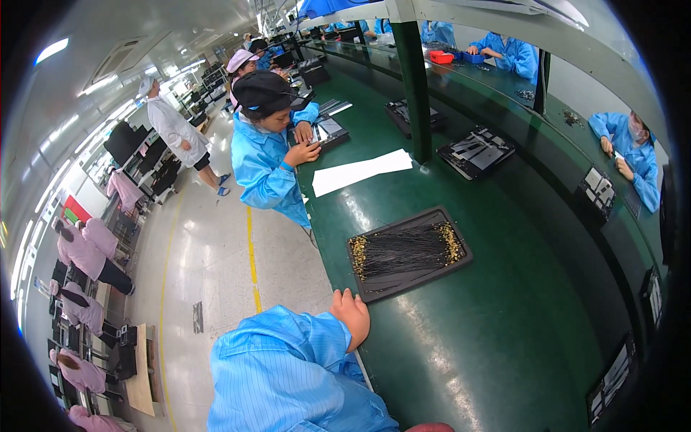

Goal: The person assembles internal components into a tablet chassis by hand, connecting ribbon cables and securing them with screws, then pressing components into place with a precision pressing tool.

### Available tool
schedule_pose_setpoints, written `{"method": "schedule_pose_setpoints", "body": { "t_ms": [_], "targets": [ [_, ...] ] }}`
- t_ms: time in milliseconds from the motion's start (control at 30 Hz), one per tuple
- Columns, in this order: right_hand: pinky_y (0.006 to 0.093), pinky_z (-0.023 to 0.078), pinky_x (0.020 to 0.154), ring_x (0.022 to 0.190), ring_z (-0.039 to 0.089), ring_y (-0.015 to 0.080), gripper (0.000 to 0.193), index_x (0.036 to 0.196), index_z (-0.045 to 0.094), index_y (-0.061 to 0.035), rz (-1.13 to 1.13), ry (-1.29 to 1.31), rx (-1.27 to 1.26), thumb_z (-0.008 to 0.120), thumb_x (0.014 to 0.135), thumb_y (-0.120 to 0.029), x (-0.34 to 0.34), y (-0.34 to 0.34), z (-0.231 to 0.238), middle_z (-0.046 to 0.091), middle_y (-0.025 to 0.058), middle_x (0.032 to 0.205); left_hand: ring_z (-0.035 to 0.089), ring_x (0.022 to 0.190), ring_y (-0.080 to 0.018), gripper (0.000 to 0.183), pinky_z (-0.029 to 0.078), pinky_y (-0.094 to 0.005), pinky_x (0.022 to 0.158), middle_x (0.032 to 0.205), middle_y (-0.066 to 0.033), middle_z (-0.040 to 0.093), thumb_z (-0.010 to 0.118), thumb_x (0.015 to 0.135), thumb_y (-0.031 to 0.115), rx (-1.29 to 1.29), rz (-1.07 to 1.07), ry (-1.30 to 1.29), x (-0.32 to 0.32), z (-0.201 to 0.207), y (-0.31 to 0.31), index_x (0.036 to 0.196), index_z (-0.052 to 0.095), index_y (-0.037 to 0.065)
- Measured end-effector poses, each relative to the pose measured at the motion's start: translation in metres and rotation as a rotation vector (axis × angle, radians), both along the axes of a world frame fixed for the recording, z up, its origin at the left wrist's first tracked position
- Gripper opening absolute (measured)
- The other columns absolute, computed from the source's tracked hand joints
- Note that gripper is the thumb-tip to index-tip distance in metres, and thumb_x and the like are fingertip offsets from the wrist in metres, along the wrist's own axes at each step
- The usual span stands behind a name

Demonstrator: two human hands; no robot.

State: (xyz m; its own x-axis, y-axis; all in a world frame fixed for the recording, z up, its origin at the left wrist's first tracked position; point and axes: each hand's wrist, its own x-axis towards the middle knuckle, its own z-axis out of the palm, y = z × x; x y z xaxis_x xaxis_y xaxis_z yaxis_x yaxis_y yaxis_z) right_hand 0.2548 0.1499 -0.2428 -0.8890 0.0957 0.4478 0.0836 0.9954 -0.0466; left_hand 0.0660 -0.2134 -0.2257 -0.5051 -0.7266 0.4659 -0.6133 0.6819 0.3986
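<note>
Black tray [416,276], gold-ended wires [404,250] inside, near left hand [351,317]

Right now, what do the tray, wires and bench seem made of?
Tray: probably plastic, dark and matte, with a moulded-looking rim.
Wires: likely plastic-coated, thin and black; gold-coloured ends glint like metal.
Bench: perhaps rubber or plastic sheet, smooth and reflecting light.
</note>
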Motion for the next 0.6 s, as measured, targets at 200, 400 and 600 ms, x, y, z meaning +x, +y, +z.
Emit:
{"method": "schedule_pose_setpoints", "body": {
  "t_ms": [200,400,600],
  "targets": [
    [0.0333,0.027,0.045,0.047,0.038,0.0215,0.02,0.06,0.042,-0.0097,-0.023,-0.097,-0.019,0.058,0.07,-0.017,0.015,0.008,-0.022,0.04,0.0053,0.056,0.054,0.074,-0.0409,0.03,0.044,-0.0447,0.068,0.1,-0.0266,0.05,0.049,0.073,0.016,-0.013,0.007,0.008,-0.003,0.001,-0.003,0.096,0.054,-0.001],
    [0.0333,0.026,0.045,0.047,0.039,0.0209,0.022,0.058,0.042,-0.0104,0.047,0.064,0.072,0.058,0.07,-0.017,-0.01,-0.006,0.009,0.039,0.0049,0.054,0.054,0.073,-0.0404,0.029,0.044,-0.0446,0.067,0.1,-0.0264,0.05,0.049,0.073,0.016,-0.012,0.005,0.007,-0.002,0.002,-0.002,0.096,0.055,-0.001],
    [0.0336,0.025,0.043,0.044,0.037,0.0205,0.022,0.059,0.039,-0.0108,-0.002,-0.077,-0.008,0.058,0.069,-0.016,0.004,0.003,-0.012,0.036,0.0045,0.052,0.054,0.075,-0.0407,0.03,0.044,-0.0447,0.067,0.1,-0.0266,0.05,0.049,0.074,0.017,0.023,0.01,-0.021,-0.002,0.0,-0.001,0.097,0.054,-0.001]
  ]
}}
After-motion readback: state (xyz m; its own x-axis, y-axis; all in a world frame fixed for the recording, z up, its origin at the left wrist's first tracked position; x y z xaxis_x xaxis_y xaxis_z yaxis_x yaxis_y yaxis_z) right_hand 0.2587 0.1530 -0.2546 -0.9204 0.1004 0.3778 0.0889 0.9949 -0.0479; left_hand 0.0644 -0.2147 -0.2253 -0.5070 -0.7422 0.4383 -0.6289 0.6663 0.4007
